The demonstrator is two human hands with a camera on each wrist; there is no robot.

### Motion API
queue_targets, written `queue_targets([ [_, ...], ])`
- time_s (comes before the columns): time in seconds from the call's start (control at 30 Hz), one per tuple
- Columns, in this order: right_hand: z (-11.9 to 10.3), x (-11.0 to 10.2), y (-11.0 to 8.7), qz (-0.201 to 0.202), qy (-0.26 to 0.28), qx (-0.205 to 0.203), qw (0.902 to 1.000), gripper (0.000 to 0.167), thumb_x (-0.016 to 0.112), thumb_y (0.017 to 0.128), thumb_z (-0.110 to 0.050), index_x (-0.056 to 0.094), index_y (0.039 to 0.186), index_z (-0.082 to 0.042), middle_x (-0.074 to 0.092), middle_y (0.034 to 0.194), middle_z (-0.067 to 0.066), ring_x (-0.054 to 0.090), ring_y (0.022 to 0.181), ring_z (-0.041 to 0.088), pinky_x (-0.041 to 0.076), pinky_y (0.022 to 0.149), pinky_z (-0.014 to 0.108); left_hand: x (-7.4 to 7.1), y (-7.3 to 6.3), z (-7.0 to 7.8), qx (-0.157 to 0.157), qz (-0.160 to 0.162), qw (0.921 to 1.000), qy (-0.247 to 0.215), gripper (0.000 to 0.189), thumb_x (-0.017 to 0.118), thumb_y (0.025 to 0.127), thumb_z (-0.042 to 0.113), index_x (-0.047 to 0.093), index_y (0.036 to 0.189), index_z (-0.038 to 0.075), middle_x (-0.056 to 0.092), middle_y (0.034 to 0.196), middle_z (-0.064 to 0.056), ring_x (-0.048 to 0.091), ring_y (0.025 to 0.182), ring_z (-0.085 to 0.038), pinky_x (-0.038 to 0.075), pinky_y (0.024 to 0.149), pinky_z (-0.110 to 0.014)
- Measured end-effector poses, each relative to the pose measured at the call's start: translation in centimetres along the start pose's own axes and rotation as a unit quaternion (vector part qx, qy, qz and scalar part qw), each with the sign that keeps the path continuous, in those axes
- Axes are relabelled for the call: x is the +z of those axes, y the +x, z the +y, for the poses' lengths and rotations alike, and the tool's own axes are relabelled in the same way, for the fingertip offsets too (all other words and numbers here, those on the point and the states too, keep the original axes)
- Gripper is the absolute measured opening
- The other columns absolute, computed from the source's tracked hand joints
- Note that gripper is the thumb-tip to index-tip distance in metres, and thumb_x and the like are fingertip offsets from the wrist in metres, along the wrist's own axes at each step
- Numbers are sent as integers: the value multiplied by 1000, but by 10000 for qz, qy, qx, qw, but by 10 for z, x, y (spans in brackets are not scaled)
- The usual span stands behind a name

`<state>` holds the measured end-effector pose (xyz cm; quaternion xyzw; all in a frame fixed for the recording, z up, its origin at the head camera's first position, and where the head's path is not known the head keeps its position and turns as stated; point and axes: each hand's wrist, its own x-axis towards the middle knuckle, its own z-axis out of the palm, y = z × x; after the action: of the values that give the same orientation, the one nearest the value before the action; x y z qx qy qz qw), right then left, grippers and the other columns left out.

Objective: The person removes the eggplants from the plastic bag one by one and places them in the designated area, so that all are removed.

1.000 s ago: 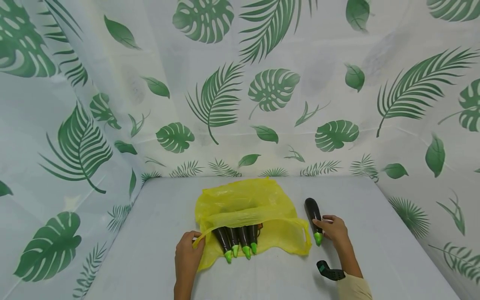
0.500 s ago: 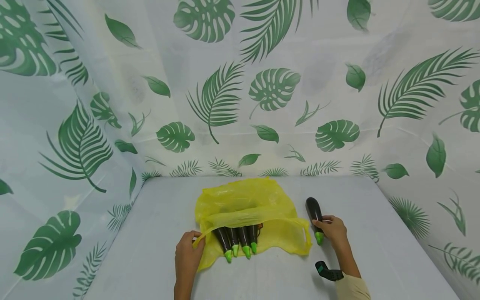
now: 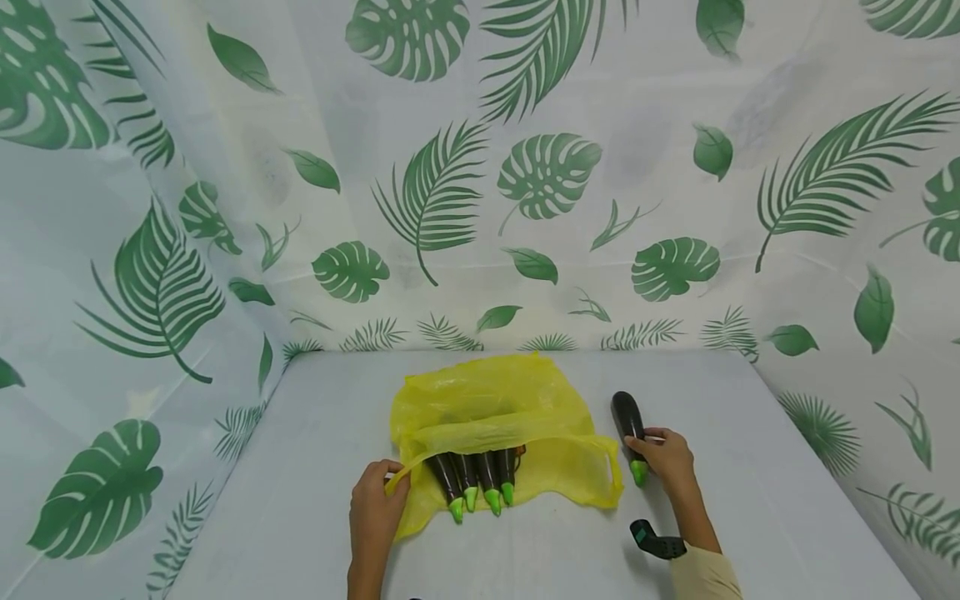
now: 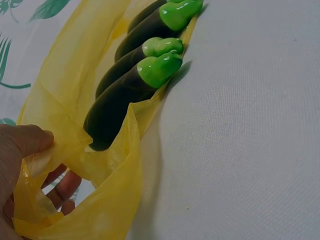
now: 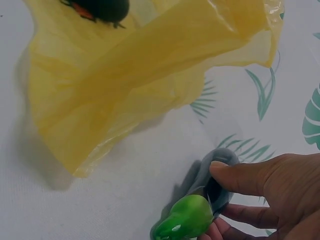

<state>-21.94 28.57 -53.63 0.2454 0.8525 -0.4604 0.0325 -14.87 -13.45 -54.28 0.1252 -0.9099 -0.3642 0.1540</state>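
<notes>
A yellow plastic bag [image 3: 558, 475] lies on its side with its mouth facing me. Several dark eggplants [image 4: 117, 107] with green stem ends lie side by side in the mouth, their far ends hidden under the plastic. My left hand [image 3: 377, 504] grips the bag's left handle, thumb and fingers on either side of the film. To the bag's right, one more eggplant [image 3: 627, 417] lies with its green end towards me. My right hand [image 3: 670, 458] holds it near that end, between thumb and fingers, as the right wrist view shows.
A white-covered table [image 3: 300, 467] carries everything, backed by a leaf-patterned sheet [image 3: 465, 233] that also rises at both sides. Inside the bag, beside the eggplants, is a small dark and orange-red thing [image 5: 87, 11]. A black device [image 3: 658, 542] sits on the right wrist.
The single eggplant has shifted very slightly to the right under my right hand. My left hand and the bag stay in place. A small dark shape now shows at the head view's bottom edge.
</notes>
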Motion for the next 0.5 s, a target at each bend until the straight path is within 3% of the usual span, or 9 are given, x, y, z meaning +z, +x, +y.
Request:
queue_targets([
  [0.17,-1,0,-1,-59,28,46,10000,63,67,90,-29,44,134,9,53,129,34,56,106,40,51,82,42,0,0,0,8,-3,10000,-11,9,73,83,14,69,91,12,69,103,-7,67,93,-26,56,79,-45],
  [0.5,-2,-3,-6,-53,32,104,9999,67,66,90,-31,41,138,9,50,132,34,54,112,42,50,90,49,0,1,1,72,-7,10000,-6,9,73,84,14,69,91,12,69,103,-7,67,92,-26,56,78,-44],
])
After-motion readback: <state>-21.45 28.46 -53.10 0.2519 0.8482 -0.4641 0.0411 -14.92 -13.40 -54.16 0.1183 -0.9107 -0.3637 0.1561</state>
